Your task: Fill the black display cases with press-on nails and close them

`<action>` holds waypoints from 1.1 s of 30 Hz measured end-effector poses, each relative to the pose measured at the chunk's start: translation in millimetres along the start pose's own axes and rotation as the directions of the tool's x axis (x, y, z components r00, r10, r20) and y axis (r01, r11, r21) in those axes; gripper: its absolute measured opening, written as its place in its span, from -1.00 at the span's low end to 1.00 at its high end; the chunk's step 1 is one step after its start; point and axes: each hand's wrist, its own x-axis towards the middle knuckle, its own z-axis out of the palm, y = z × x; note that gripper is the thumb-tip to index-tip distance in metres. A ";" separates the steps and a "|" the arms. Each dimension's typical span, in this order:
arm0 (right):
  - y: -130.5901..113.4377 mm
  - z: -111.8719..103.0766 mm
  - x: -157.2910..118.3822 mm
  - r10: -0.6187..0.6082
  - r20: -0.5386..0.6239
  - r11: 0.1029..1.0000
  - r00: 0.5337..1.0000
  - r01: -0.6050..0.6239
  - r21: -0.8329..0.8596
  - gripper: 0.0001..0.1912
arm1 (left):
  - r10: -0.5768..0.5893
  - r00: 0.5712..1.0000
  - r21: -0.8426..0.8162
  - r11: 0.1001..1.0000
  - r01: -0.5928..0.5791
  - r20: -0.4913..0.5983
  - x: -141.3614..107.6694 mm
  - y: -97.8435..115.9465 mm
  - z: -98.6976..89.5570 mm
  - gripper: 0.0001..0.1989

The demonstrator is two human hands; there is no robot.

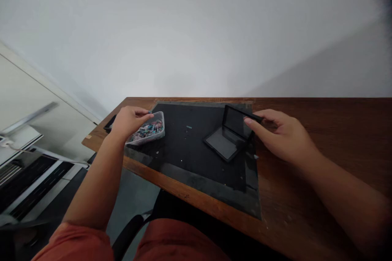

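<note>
My left hand (131, 120) pinches a small dark teal chip (150, 111) above the far side of a clear plastic tub (163, 128). Inside the tub lies a heap of small pink, teal and grey chips (150, 129). My right hand (280, 132) grips the raised lid of a flat black hinged case (226, 157), thumb on the inner face and fingers behind. The case stands open on the black mat (183, 151), its base showing a grey panel. A single teal piece (189, 127) lies on the mat between tub and case.
The mat covers part of a brown wooden table (321, 114) that meets a pale wall (196, 40). Tiny crumbs are scattered over the mat. A dark object (108, 124) sits behind my left wrist. A chair armrest (130, 230) is below the table's front edge.
</note>
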 end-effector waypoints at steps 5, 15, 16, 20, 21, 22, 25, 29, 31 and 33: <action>-3.4 1.1 -1.4 0.003 0.011 0.998 1.000 -0.004 0.068 -0.56 | 0.284 0.935 -0.131 0.940 -0.315 -0.211 -20.6 54.7 17.9 -0.71; 1.4 -4.7 4.3 -0.106 0.120 0.979 0.987 0.082 0.186 -0.68 | 0.717 0.685 -0.145 0.669 -0.729 -0.133 -27.3 131.9 118.4 -0.80; 2.8 -5.6 4.8 -0.118 0.128 0.977 0.985 0.091 0.193 -0.68 | 0.733 0.670 -0.137 0.656 -0.742 -0.117 -26.1 132.8 124.9 -0.80; 3.0 -6.9 4.4 -0.185 0.160 0.964 0.970 0.147 0.221 -0.66 | 0.772 0.632 -0.111 0.624 -0.774 -0.067 -24.4 133.0 136.4 -0.82; 2.2 -6.4 3.9 -0.193 0.162 0.961 0.968 0.153 0.229 -0.66 | 0.775 0.629 -0.108 0.621 -0.776 -0.063 -24.5 132.7 136.8 -0.82; 1.4 -5.7 3.2 -0.197 0.165 0.959 0.967 0.155 0.237 -0.65 | 0.776 0.628 -0.106 0.621 -0.777 -0.061 -24.7 132.3 136.8 -0.82; 0.2 -3.6 1.2 -0.195 0.167 0.956 0.967 0.149 0.251 -0.61 | 0.771 0.634 -0.115 0.626 -0.771 -0.055 -24.8 129.3 136.3 -0.81; 1.0 -4.2 -1.0 -0.157 0.145 0.961 0.977 0.117 0.250 -0.47 | 0.757 0.652 -0.160 0.640 -0.751 -0.035 -24.4 123.3 135.0 -0.83; 0.3 -5.2 -2.3 -0.134 0.141 0.966 0.981 0.097 0.241 -0.44 | 0.749 0.662 -0.195 0.646 -0.738 -0.026 -25.0 121.9 133.4 -0.83; -1.5 -5.3 -4.0 -0.117 0.140 0.970 0.983 0.083 0.229 -0.45 | 0.740 0.672 -0.235 0.650 -0.722 -0.017 -26.7 122.2 131.4 -0.84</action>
